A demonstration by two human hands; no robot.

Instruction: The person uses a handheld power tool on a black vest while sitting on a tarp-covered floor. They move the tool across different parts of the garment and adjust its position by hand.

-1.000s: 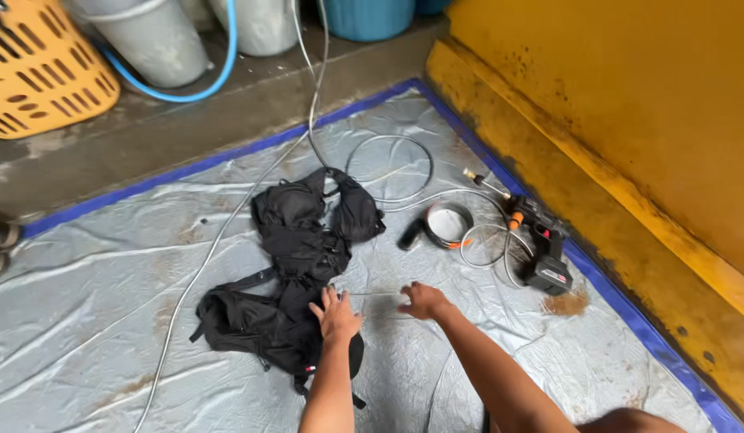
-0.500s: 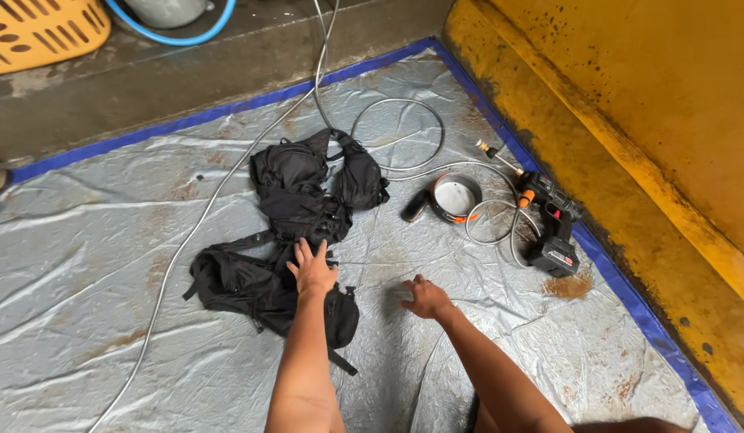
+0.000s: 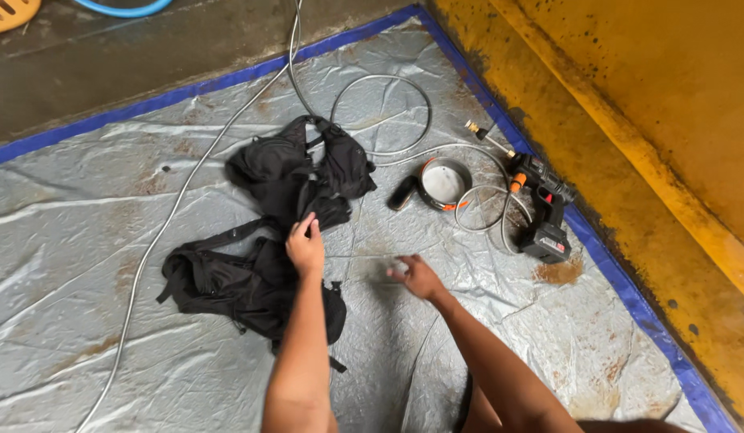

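Your left hand (image 3: 305,247) pinched a fold of the black backpack (image 3: 260,232), which lay crumpled on the grey tarp (image 3: 83,240) at about ten o'clock from that hand. Your right hand (image 3: 418,277) hovered blurred over the tarp, so I could not tell its grip; the spray gun (image 3: 540,210) lay at two o'clock.

The only label in view is a small red-and-white sticker (image 3: 553,244) on the black base of the cordless spray gun (image 3: 540,210), right of centre in the frame. No packages, signs or screens show.
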